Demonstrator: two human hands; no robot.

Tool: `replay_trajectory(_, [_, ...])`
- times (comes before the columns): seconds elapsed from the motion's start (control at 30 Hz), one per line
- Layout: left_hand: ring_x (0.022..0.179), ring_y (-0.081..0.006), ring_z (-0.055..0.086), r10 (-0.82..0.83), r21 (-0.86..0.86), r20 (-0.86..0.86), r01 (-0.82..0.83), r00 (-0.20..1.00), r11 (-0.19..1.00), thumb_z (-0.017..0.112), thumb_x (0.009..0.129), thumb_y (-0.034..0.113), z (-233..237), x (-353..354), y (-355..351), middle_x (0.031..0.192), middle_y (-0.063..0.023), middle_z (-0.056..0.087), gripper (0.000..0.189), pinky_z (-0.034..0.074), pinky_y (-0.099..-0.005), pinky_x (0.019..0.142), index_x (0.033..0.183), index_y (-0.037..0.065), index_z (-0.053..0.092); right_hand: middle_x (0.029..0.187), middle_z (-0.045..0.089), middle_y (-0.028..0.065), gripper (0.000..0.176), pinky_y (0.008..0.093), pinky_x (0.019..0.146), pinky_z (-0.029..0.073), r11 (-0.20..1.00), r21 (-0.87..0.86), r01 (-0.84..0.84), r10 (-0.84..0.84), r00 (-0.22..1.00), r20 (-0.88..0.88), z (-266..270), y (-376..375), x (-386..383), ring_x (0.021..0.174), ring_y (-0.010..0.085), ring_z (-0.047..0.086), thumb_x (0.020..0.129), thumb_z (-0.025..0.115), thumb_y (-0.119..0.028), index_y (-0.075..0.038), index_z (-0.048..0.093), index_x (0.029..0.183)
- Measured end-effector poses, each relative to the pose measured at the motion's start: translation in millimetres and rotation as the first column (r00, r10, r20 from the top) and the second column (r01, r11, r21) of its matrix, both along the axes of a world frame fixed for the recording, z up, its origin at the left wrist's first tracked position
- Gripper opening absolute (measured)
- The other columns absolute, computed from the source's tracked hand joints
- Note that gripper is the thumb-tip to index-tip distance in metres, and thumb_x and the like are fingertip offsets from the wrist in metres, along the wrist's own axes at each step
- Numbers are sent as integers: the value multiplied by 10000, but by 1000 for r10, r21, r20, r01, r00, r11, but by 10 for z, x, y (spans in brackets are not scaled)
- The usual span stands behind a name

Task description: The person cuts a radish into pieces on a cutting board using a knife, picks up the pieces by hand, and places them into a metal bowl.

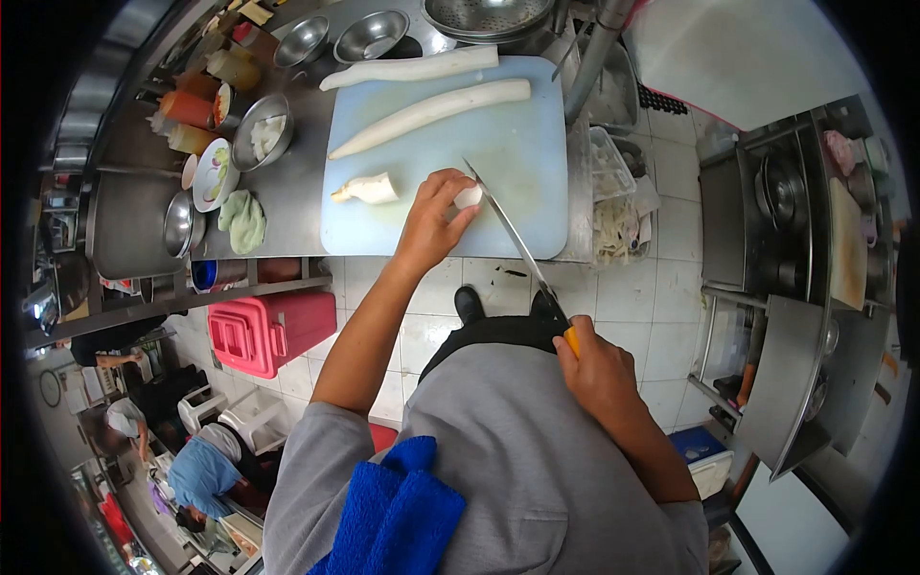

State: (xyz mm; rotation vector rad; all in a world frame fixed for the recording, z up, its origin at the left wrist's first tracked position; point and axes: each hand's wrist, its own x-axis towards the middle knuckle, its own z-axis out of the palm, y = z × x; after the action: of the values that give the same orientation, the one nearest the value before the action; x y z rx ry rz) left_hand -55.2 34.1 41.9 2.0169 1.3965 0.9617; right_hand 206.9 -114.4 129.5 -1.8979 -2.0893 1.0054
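Note:
My left hand (433,218) presses down on a short white radish piece (468,196) on the pale blue cutting board (517,163). My right hand (596,369) grips the yellow handle of a long knife (513,235), whose blade tip rests against that piece. A cut radish end (369,189) lies to the left on the board. Two long peeled white radishes (431,110) lie across the far part of the board.
Steel bowls (369,36), sauce bottles (187,107), a plate (213,174) and a green cloth (244,220) crowd the counter at left. A clear tub of peelings (618,206) sits right of the board. A red crate (268,331) stands below; a stove (781,201) is at right.

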Motion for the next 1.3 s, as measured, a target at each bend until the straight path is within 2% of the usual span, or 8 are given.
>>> replay_trajectory(0.1, [1134, -255, 579, 1, -24, 9, -1, 1000, 1000, 729, 863, 83, 44, 14, 2, 1272, -107, 559, 328, 542, -345, 862, 1177, 90, 636, 783, 693, 157, 284, 472, 559, 543, 1000, 22, -8, 7, 1000, 16, -10, -31, -15, 660, 368, 684, 951, 620, -257, -47, 487, 1089])
replay_trajectory(0.17, [1096, -305, 565, 16, -12, 33, -16, 999, 1000, 734, 839, 75, 47, 30, 1, 1224, -112, 585, 314, 530, -360, 847, 1139, 89, 645, 780, 693, 154, 281, 473, 554, 542, 999, 40, -4, 3, 1000, 9, -2, -44, -25, 651, 365, 683, 949, 622, -256, -48, 486, 1082])
replay_trajectory(0.37, [1074, -286, 571, 30, -16, 39, -29, 999, 999, 746, 828, 72, 44, 41, 0, 1222, -103, 593, 306, 530, -352, 816, 1118, 84, 649, 725, 661, 141, 267, 475, 513, 529, 1000, 25, 3, -3, 1000, 10, 104, -63, -85, 599, 364, 662, 946, 622, -246, -50, 475, 1051])
replay_trajectory(0.47, [1075, -280, 574, 37, -55, 44, -35, 998, 998, 748, 826, 67, 66, 45, -2, 1230, -102, 591, 310, 533, -353, 814, 1119, 82, 648, 742, 681, 170, 258, 486, 567, 532, 999, -42, -6, 7, 1000, 24, 129, -75, -118, 618, 380, 669, 954, 605, -219, -34, 478, 1081])
replay_trajectory(0.53, [1078, -278, 575, 30, -57, 49, -27, 998, 998, 749, 827, 67, 60, 39, 8, 1233, -102, 590, 311, 536, -354, 815, 1120, 81, 647, 702, 645, 158, 240, 482, 505, 533, 999, -22, -27, 27, 1000, 6, 120, -80, -143, 585, 377, 658, 953, 599, -228, -43, 454, 1003])
replay_trajectory(0.67, [1124, -236, 593, 14, -66, 21, -13, 1000, 998, 753, 849, 89, 46, 12, 11, 1274, -93, 571, 326, 540, -340, 841, 1155, 75, 639, 693, 637, 177, 227, 495, 502, 531, 996, -76, -36, 35, 999, -5, 165, -60, -166, 580, 387, 654, 957, 586, -218, -41, 451, 1001])
replay_trajectory(0.93, [1090, -265, 585, 11, -82, 86, -4, 996, 997, 757, 829, 67, 31, 9, 28, 1241, -98, 586, 322, 541, -346, 818, 1130, 80, 644, 629, 624, 185, 210, 499, 496, 529, 994, -88, -58, 55, 998, -30, 146, -13, -223, 563, 393, 652, 963, 573, -198, -29, 448, 972])
replay_trajectory(1.3, [1091, -263, 583, -8, -80, 130, 19, 991, 997, 763, 820, 52, -14, -7, 38, 1238, -97, 584, 349, 536, -344, 813, 1141, 87, 632, 609, 635, 176, 236, 467, 481, 533, 997, -22, -70, 69, 997, -31, 6, 140, -312, 543, 364, 656, 962, 569, -193, 19, 497, 1037])
